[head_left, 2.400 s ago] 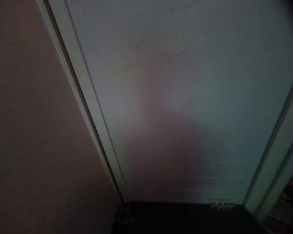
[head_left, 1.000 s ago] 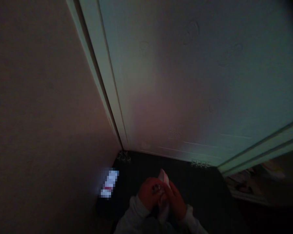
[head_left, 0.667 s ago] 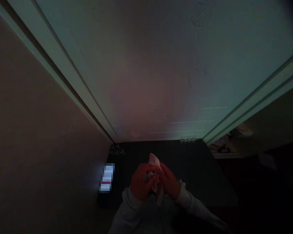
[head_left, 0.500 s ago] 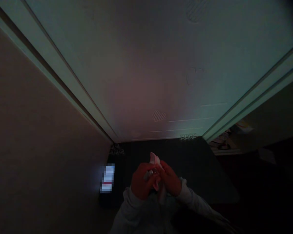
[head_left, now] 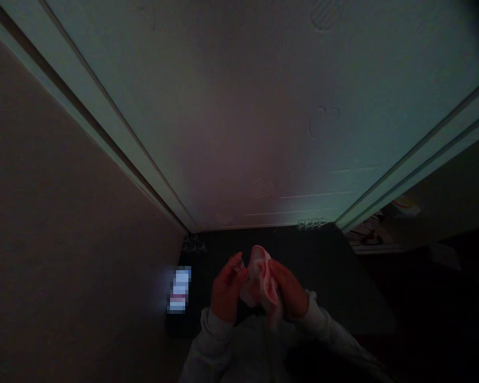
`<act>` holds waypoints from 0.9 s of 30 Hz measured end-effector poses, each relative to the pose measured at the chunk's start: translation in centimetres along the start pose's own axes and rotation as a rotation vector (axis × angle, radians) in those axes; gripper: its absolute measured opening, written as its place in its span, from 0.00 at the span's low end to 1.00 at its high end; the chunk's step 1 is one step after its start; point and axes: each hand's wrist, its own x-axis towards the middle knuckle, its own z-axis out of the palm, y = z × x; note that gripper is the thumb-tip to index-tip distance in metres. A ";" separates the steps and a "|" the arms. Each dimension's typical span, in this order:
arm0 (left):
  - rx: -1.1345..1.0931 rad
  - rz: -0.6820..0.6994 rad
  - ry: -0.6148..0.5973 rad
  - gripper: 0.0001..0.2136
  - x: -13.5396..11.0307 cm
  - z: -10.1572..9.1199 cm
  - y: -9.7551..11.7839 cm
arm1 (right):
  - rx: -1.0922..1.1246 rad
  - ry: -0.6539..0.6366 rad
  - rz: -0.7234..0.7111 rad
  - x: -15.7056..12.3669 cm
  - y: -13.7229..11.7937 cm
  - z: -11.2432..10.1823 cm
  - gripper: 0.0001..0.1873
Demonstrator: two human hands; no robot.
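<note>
My left hand is closed, pinching a small clear, shiny piece between thumb and fingers. Its exact kind is too dim to make out. A crumpled, pale pink cloth hangs from my right hand, whose fingers are closed on its right side. The cloth's left edge comes close to my left thumb; whether they touch, I cannot tell. Both hands are above a dark tabletop.
Several clear, glassy pieces stand in rows at the table's back right, with another cluster at the back left. A lit, blurred screen is at the left edge. A pale panel with embossed hearts rises behind.
My hands have drawn apart. The clear piece, earlier between both hands against the cloth, is now in my left hand alone, and the cloth hangs more open from my right.
</note>
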 end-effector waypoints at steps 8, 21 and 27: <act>0.219 0.065 -0.115 0.19 -0.8 0.5 0.2 | -0.206 0.012 -0.192 -0.4 -1.5 -0.4 0.26; 0.658 0.347 -0.261 0.09 -1.3 0.0 1.2 | -0.570 -0.183 -0.341 -1.0 -1.1 0.0 0.11; 0.542 0.341 -0.277 0.10 -1.4 -0.4 1.9 | -0.487 -0.021 -0.316 -0.4 0.3 -0.4 0.15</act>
